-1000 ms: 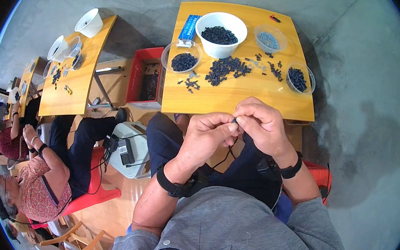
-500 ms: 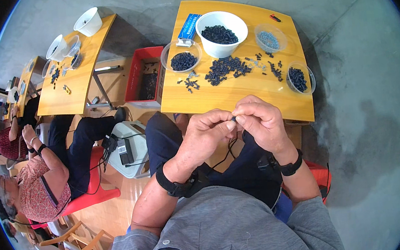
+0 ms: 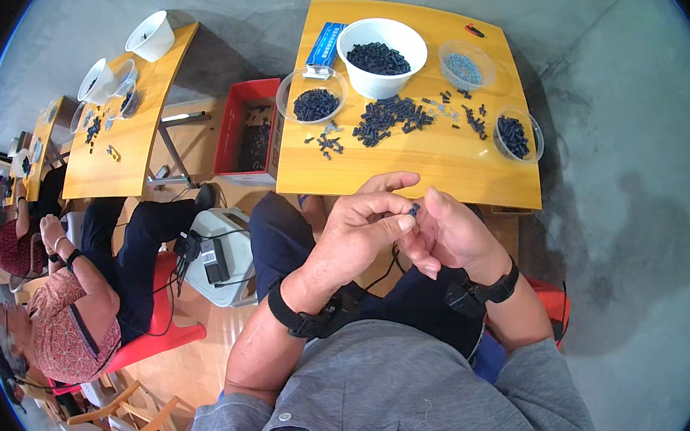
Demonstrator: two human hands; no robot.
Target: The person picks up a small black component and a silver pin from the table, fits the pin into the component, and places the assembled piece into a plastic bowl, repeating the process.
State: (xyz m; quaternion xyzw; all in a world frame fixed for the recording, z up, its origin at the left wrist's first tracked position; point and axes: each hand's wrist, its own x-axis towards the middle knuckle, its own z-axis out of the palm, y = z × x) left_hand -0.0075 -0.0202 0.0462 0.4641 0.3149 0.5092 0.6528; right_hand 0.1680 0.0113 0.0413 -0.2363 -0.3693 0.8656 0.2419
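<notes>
Pinched between thumb and forefinger of my left hand (image 3: 367,228) is a small dark plastic piece (image 3: 414,209); its exact kind is too small to make out. My right hand (image 3: 459,233) is beside it with thumb raised and fingers apart, the palm turned toward the piece. Both hands are over my lap, just off the near edge of the yellow table (image 3: 407,168). On the table lies a loose pile of small black pieces (image 3: 390,120), with smaller scattered bits (image 3: 328,144) to its left.
A white bucket (image 3: 379,92) of black pieces stands at the back. Around it are clear tubs (image 3: 315,119) with black pieces, another tub (image 3: 464,67) with silvery bits, and a blue box (image 3: 325,47). A red bin (image 3: 229,135) stands left; co-workers sit farther left.
My right hand has let go of the small piece and opened, moving slightly down and away. My left hand keeps hold of it.
</notes>
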